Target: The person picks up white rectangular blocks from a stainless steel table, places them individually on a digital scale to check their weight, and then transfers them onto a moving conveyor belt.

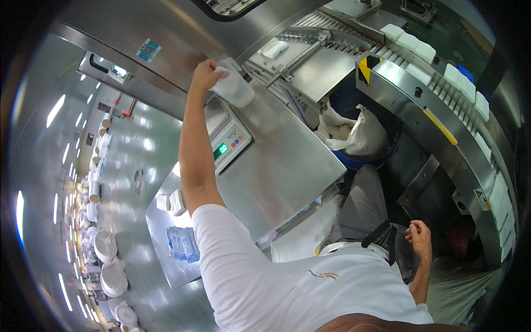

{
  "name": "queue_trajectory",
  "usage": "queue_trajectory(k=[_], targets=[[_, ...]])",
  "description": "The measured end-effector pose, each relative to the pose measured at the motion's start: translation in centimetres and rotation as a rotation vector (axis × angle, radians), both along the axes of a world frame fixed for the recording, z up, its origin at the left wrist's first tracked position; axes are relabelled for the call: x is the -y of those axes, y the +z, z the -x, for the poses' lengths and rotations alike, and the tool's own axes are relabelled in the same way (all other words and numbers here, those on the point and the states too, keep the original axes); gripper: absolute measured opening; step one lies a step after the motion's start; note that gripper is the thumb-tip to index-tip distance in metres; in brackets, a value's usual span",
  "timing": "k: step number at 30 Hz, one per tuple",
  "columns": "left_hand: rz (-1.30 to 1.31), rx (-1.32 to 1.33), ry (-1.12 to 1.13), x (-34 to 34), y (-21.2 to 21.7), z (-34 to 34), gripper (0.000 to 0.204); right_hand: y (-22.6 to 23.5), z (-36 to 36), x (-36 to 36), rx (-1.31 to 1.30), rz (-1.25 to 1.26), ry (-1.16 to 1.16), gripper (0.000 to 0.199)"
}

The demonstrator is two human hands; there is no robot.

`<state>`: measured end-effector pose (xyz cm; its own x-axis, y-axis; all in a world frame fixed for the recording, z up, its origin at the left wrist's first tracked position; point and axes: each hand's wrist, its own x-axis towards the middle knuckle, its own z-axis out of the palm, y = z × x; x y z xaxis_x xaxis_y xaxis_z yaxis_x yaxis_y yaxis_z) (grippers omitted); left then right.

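My left arm stretches out over the steel table (276, 160). At its end my left hand (206, 76) is closed on a translucent plastic measuring jug (235, 88), which is tilted and looks pale inside. Just below that hand is a weighing scale (229, 143) with a lit green display, its metal pan partly hidden by my forearm. Low at my right side, my right hand (420, 239) hangs away from the table, fingers curled in, and I see nothing in them.
A blue bin (395, 149) with a white bag (362, 133) stands right of the table. Behind it curves a roller conveyor (437, 83) carrying several white packs, bordered by a metal rail with a yellow strip (440, 126). Blue-white packets (182, 243) lie left of me.
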<state>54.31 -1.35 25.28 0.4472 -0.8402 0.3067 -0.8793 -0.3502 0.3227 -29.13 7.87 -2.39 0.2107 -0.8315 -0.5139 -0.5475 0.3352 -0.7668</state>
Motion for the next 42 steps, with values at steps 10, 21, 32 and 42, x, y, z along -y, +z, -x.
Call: queue_trajectory(k=[10, 21, 32, 42], targets=[[-0.021, -0.043, 0.029, 0.1, 0.8, 0.7, 0.033, 0.5, 0.4, 0.2, 0.042, -0.007, -0.048, 0.026], [0.265, -0.017, 0.199, -10.5, -2.6, -1.1, 0.044, -1.1, 1.4, -0.5, 0.166, 0.12, -0.043, 0.031], [0.143, -0.132, 0.26, -10.6, -8.0, 3.1, 0.048, -0.3, 0.8, 1.2, 0.084, 0.181, 0.049, 0.031], [-0.268, 0.339, 0.401, -33.3, -9.3, -3.2, 0.052, -2.8, -0.7, 2.4, 0.25, -0.124, -0.051, 0.025]])
